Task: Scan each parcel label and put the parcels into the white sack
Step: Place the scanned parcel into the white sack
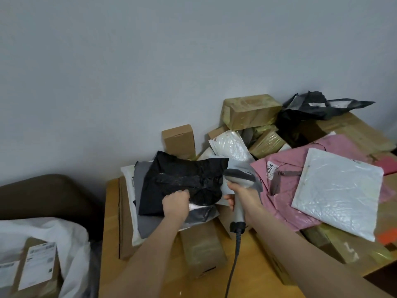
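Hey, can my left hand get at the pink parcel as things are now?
Probably not directly: the left hand grips the black bag, and the right hand holding the scanner sits between it and the pink parcel.

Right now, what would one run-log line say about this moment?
left hand grips black parcel | right hand holds scanner | white sack holds boxes

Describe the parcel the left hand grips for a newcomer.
On the wooden table, find the parcel heap's left end, beside the grey handheld scanner. There the left hand grips a crumpled black plastic mailer bag atop a grey plastic mailer; the other black bag lies far back.
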